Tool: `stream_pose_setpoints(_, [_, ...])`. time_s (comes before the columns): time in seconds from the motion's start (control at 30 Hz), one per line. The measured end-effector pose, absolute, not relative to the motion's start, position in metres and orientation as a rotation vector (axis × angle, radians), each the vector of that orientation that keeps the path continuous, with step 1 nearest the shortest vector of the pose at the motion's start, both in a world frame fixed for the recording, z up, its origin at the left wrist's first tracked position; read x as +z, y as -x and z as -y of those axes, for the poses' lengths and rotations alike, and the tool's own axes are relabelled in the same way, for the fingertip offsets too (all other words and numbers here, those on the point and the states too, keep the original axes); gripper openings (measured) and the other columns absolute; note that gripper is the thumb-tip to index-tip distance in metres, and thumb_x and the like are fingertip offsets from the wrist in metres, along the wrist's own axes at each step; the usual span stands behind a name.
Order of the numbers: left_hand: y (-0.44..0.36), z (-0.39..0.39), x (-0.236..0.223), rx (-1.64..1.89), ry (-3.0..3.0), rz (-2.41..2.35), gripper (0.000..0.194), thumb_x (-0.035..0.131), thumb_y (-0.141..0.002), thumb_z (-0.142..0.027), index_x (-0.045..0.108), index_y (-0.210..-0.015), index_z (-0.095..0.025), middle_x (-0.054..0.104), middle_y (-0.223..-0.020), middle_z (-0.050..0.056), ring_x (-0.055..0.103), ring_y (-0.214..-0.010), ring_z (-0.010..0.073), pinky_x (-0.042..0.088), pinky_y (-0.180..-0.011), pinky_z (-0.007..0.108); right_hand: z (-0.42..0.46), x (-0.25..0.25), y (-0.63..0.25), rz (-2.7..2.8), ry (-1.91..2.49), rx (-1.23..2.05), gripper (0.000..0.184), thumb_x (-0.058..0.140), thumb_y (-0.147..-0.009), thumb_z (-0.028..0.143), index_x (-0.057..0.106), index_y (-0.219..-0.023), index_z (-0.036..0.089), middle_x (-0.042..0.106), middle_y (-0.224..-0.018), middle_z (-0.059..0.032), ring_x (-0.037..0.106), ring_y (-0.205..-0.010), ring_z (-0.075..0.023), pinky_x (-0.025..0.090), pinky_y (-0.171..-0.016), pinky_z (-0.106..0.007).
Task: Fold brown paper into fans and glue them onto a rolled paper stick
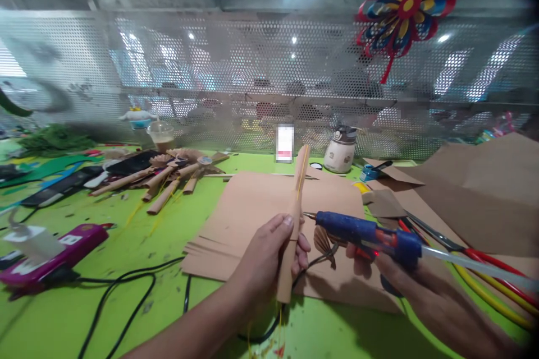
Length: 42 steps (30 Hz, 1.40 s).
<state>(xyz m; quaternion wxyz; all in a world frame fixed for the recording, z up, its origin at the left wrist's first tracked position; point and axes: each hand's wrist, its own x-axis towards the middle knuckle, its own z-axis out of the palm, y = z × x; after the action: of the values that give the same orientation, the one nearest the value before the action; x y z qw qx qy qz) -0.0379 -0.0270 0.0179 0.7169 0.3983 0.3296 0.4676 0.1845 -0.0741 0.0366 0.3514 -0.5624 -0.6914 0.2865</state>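
Observation:
My left hand [269, 255] is wrapped round a rolled tube of brown paper [295, 219], held upright and tilted slightly away, with a thin yellow line of glue along its upper seam. My right hand [396, 272] grips a blue hot-glue gun [366, 234] by its handle; a clear glue stick [475, 266] sticks out of its back. The gun's metal nozzle points left and sits just to the right of the tube, close to it. Both hands hover over a stack of brown paper sheets [248, 207] on the green table [126, 314].
Finished brown paper rolls and fans [168, 176] lie at the back left. A pink device [54, 252] and black cables [126, 286] are at the front left. Scissors with red handles [458, 247], yellow tubing, a white jar [340, 151] and more brown paper are on the right. A perforated metal screen with a coloured paper flower [406, 3] stands behind.

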Motion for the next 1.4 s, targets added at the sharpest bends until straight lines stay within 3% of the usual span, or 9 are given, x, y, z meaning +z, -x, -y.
stream_pose_setpoints(0.2, [0.038, 0.027, 0.018, 1.024, -0.904, -0.712, 0.032, 0.047, -0.09, -0.042, 0.054, -0.101, -0.013, 0.059, -0.073, 0.004, 0.053, -0.052, 0.0088, 0.039, -0.048, 0.019, 0.073, 0.028, -0.189, 1.777, 1.46, 0.585, 0.041, 0.051, -0.084, 0.056, 0.073, -0.084, 0.022, 0.072, -0.084, -0.0084, 0.068, -0.078, -0.0231, 0.059, -0.065, -0.027])
stream_pose_setpoints(0.4, [0.036, 0.026, 0.022, 1.123, -1.158, -0.897, 0.026, 0.059, -0.084, -0.037, 0.048, -0.095, -0.017, 0.056, -0.071, -0.001, 0.05, -0.047, 0.0055, 0.036, -0.042, 0.015, 0.072, 0.029, -0.19, 1.693, 1.421, 0.535, 0.041, 0.048, -0.086, 0.054, 0.069, -0.077, 0.02, 0.07, -0.076, -0.0063, 0.066, -0.065, -0.0182, 0.054, -0.051, -0.021])
stream_pose_setpoints(0.63, [0.037, 0.021, 0.015, 1.199, -1.25, -0.935, 0.034, 0.06, -0.083, -0.039, 0.037, -0.102, -0.021, 0.062, -0.073, -0.002, 0.055, -0.047, 0.0082, 0.039, -0.041, 0.017, 0.064, 0.016, -0.203, 1.682, 1.379, 0.623, 0.038, 0.054, -0.083, 0.051, 0.07, -0.091, 0.018, 0.072, -0.085, -0.0093, 0.069, -0.074, -0.0226, 0.059, -0.064, -0.026])
stream_pose_setpoints(0.83, [0.035, 0.024, 0.019, 1.17, -1.25, -0.885, 0.028, 0.055, -0.086, -0.039, 0.042, -0.1, -0.018, 0.059, -0.071, -0.002, 0.053, -0.049, 0.0071, 0.037, -0.043, 0.017, 0.06, 0.017, -0.201, 1.678, 1.398, 0.671, 0.034, 0.056, -0.083, 0.049, 0.07, -0.089, 0.019, 0.073, -0.085, -0.0085, 0.07, -0.077, -0.0227, 0.059, -0.064, -0.025])
stream_pose_setpoints(1.07, [0.038, 0.026, 0.02, 1.06, -1.162, -0.805, 0.031, 0.05, -0.088, -0.045, 0.05, -0.081, -0.015, 0.058, -0.063, 0.002, 0.047, -0.044, 0.0058, 0.035, -0.045, 0.018, 0.066, 0.021, -0.197, 1.767, 1.379, 0.598, 0.034, 0.054, -0.084, 0.049, 0.069, -0.09, 0.019, 0.071, -0.081, -0.0071, 0.068, -0.071, -0.0206, 0.058, -0.065, -0.026])
stream_pose_setpoints(1.27, [0.04, 0.023, 0.018, 1.021, -1.15, -0.784, 0.033, 0.05, -0.088, -0.046, 0.054, -0.081, -0.014, 0.059, -0.064, 0.004, 0.047, -0.044, 0.0069, 0.036, -0.045, 0.02, 0.069, 0.029, -0.192, 1.851, 1.409, 0.569, 0.038, 0.05, -0.087, 0.051, 0.07, -0.095, 0.019, 0.07, -0.087, -0.0093, 0.067, -0.079, -0.023, 0.058, -0.071, -0.03])
stream_pose_setpoints(1.4, [0.04, 0.024, 0.019, 1.006, -1.161, -0.795, 0.032, 0.048, -0.089, -0.044, 0.054, -0.081, -0.014, 0.058, -0.062, 0.003, 0.047, -0.044, 0.007, 0.036, -0.046, 0.019, 0.068, 0.024, -0.193, 1.811, 1.471, 0.59, 0.041, 0.05, -0.085, 0.053, 0.071, -0.091, 0.019, 0.069, -0.087, -0.0097, 0.067, -0.077, -0.023, 0.057, -0.066, -0.029])
